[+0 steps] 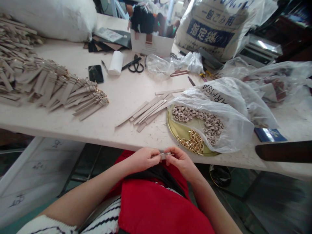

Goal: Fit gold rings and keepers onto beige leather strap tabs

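Note:
My left hand [145, 158] and my right hand [179, 160] meet in front of my red apron, just off the table's front edge. Both are closed, pinching a short pale strap [163, 156] between thumbs and fingers; most of it is hidden by the fingers. Just beyond them, loose beige leather straps [151, 110] lie in a fanned bunch on the table. To the right stands a round yellow-green tray [172, 127] holding gold buckles [193, 143] and small beige strap loops [212, 125]. A clear plastic bag [234, 110] partly covers the tray.
A large heap of straps with gold fittings [56, 81] covers the table's left side. Behind are a phone [96, 74], a white roll [116, 63], black scissors [136, 66] and a white box [151, 45]. A dark bar [282, 151] juts in at right.

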Motion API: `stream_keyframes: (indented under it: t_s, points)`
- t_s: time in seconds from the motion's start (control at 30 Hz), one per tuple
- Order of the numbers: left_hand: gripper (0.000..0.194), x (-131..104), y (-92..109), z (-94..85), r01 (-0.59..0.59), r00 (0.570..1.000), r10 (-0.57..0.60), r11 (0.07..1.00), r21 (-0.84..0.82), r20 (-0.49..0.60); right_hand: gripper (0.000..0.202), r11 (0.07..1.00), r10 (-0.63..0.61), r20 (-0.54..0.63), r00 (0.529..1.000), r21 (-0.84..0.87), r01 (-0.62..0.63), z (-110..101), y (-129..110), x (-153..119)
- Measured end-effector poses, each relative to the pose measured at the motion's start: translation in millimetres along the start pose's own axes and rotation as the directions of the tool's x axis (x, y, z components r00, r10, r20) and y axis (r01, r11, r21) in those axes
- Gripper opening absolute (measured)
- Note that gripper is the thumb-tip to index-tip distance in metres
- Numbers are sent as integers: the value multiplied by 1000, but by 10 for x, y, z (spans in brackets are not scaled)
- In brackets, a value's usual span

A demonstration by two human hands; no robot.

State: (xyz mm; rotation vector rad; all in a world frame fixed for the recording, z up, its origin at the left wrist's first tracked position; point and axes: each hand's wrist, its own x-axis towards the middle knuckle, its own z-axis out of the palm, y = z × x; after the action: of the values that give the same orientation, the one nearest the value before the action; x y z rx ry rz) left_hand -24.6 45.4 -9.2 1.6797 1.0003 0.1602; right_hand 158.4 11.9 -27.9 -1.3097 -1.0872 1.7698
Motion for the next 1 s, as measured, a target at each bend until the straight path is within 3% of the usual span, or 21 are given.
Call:
stream_keyframes:
  t_s: [0.2, 0.37, 0.53, 0.67, 0.87, 1.0]
  points:
    - [34, -25, -94, -58, 66, 995, -47, 975, -213, 92, 17, 981, -97, -200, 975, -183, 60, -1, 84, 17]
    - [39, 35, -126, 31, 76, 996, -62, 969, -237, 64, 14, 955, -126, -175, 977, -289, 71, 70, 116, 11]
    - [35, 33, -191, 61, 111, 993, -97, 955, -277, 63, 17, 971, -68, -103, 992, -237, 41, 70, 143, -25]
    - [34, 14, -235, 65, 164, 986, -162, 945, -283, 29, 15, 960, -105, -137, 985, -273, 64, 85, 188, -30]
    - [33, 8, -153, 96, 145, 989, -148, 977, -159, -9, 5, 811, -258, -77, 963, -559, 173, 108, 143, -73]
    - [32, 7, -94, 72, 129, 991, -131, 985, -114, -14, 6, 718, -322, -38, 946, -661, 218, 102, 85, -79]
